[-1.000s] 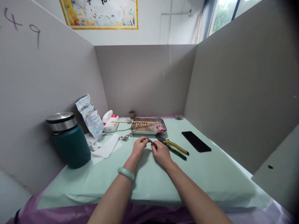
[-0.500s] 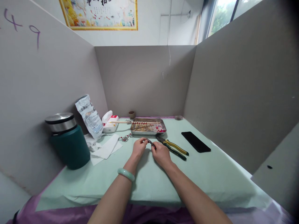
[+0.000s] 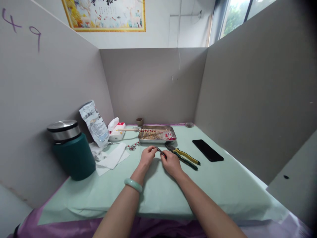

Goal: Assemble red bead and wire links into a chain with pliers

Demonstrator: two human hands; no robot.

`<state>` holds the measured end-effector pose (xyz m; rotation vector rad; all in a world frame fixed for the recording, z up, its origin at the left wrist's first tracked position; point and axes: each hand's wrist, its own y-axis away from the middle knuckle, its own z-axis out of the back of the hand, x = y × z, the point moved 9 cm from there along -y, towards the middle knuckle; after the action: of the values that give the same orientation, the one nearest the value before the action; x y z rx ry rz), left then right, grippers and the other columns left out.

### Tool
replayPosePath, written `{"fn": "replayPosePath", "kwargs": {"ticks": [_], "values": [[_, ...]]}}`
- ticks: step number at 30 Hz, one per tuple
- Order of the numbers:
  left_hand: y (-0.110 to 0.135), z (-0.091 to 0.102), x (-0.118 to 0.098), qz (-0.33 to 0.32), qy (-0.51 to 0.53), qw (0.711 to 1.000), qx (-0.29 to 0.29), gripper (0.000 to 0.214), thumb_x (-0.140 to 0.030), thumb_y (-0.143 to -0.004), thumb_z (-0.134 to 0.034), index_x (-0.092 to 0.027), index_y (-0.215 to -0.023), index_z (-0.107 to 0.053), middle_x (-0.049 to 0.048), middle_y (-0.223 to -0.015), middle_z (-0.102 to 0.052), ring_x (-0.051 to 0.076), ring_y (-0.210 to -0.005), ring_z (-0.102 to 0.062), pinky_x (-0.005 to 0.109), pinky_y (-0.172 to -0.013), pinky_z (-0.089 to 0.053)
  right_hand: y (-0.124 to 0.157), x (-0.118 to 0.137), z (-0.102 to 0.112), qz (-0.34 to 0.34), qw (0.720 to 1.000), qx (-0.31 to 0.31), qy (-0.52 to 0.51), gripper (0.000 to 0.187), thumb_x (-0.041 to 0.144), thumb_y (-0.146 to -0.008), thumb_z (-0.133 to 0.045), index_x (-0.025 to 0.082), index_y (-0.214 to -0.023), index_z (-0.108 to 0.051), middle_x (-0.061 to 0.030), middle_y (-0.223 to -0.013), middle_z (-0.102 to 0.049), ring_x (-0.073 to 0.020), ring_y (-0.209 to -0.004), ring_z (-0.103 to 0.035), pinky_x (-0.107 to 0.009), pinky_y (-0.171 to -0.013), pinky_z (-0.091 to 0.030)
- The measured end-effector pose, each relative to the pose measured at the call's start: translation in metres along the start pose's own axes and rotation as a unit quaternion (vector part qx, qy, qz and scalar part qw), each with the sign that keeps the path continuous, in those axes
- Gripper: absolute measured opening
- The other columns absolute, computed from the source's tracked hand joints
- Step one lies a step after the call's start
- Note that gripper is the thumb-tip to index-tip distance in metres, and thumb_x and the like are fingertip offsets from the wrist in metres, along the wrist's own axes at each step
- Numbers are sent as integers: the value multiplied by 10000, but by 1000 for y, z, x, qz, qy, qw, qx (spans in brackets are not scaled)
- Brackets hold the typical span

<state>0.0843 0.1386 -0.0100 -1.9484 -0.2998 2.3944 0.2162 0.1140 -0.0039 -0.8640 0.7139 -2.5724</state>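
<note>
Both of my hands meet on the pale green table mat (image 3: 218, 185), just in front of a metal tray (image 3: 157, 135). My left hand (image 3: 147, 156), with a jade bangle on its wrist, is pinched closed on something too small to make out. My right hand (image 3: 170, 162) is closed round a small dark tool (image 3: 160, 151) whose tip points at the left fingertips. The tray holds small gold-coloured parts and red beads. A thin wooden stick (image 3: 138, 130) strung with red beads lies across the tray's rim.
Pliers with yellow and green handles (image 3: 184, 156) lie right of my hands, a black phone (image 3: 207, 150) further right. At the left stand a dark green flask (image 3: 71, 150), a printed packet (image 3: 94, 123), tissues (image 3: 111, 158) and a beaded chain piece (image 3: 133, 145). Grey partitions wall three sides.
</note>
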Motion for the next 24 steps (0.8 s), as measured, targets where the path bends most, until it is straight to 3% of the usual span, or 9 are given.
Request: {"fn": "replayPosePath", "kwargs": {"ticks": [12,24], "values": [[-3,2,-1,-25,-2,1000,-6,202,-344,-672,-556,-163,-681,-645,-41,-508,-470,108,-510,-419,228,-507,-323,-1,-1,1,-6,1000,-11,-12,158,219,-854,-476,196,-793,-620,-31,-746,-648,-160,-680,-580,-238,-603,-332],[0,1,0,-5,51,999,7,316,-422,-708,-555,-149,-847,-635,-84,-434,-362,72,-395,-313,205,-422,-229,-3,-8,7,-25,997,-30,-62,279,346,-907,-425,190,-751,-595,-26,-698,-621,-162,-647,-564,-236,-601,-359]]}}
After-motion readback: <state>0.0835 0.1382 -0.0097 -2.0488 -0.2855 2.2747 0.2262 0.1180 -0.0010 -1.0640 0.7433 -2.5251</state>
